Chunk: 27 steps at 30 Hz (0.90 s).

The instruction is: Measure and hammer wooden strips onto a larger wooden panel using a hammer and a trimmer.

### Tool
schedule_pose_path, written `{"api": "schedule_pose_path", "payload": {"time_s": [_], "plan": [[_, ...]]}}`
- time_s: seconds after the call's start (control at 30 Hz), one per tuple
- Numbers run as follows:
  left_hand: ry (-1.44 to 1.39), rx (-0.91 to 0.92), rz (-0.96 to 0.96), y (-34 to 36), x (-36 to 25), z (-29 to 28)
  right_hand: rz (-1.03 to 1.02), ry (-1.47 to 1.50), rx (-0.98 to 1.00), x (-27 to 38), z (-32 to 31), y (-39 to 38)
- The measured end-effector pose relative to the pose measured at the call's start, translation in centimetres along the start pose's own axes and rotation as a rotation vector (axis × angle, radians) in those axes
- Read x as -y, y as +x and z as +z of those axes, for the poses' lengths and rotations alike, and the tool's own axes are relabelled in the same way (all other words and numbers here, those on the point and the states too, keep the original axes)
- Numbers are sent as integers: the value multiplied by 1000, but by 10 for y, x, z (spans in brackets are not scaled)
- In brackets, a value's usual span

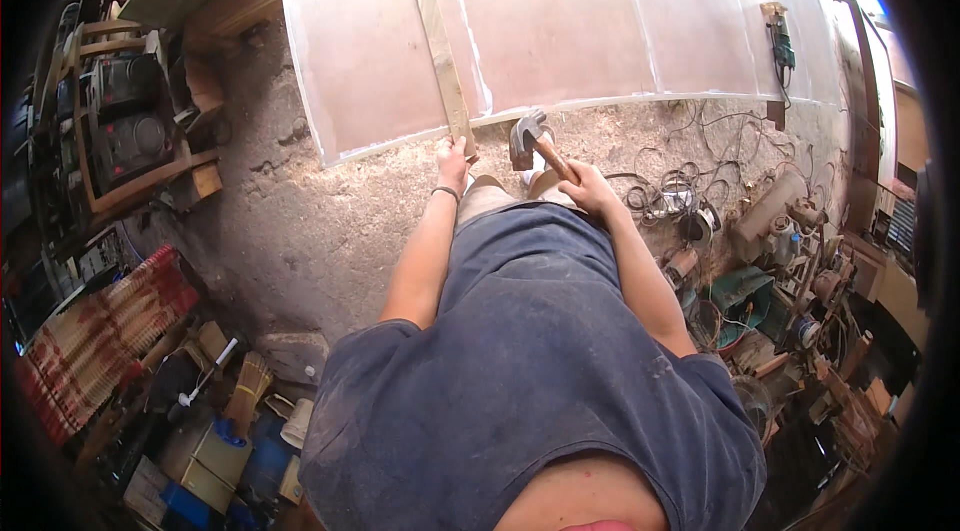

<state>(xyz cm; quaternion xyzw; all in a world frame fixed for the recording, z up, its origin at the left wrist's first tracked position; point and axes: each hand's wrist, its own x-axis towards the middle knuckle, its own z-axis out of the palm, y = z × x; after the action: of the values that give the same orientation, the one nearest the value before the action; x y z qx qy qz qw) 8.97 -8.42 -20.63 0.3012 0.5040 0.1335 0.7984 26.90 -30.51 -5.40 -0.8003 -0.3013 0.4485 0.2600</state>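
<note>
The person's left hand (455,163) pinches the near end of a wooden strip (438,46), which lies across a pale panel (560,26). The right hand (592,191) is closed around the handle of a claw hammer (551,153), its head just beside the panel's near edge.

brown-handled hammer (548,152), tan strip (437,36), navy shirt (540,351), red-and-cream patterned mat (110,336)

There are two bare hands, one left hand (455,167) and one right hand (590,191), plus one wristband (446,192), one hammer (547,150) and one wooden strip (434,26). Far right sits one green power tool (782,49); near left, one red-patterned mat (110,336).
</note>
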Motion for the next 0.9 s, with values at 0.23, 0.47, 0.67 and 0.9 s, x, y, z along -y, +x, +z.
{"api": "schedule_pose_path", "payload": {"time_s": [0.23,0.47,0.67,0.9], "plan": [[-9,-59,10,0,-1,4,0,107,27,5,-4,-9],[16,-62,36,4,3,5,5,46,50,7,-6,-11],[7,-56,41,6,5,6,78,32,85,9,-7,-12],[3,-43,14,2,4,5,310,-238,185,-15,3,-5]]}}
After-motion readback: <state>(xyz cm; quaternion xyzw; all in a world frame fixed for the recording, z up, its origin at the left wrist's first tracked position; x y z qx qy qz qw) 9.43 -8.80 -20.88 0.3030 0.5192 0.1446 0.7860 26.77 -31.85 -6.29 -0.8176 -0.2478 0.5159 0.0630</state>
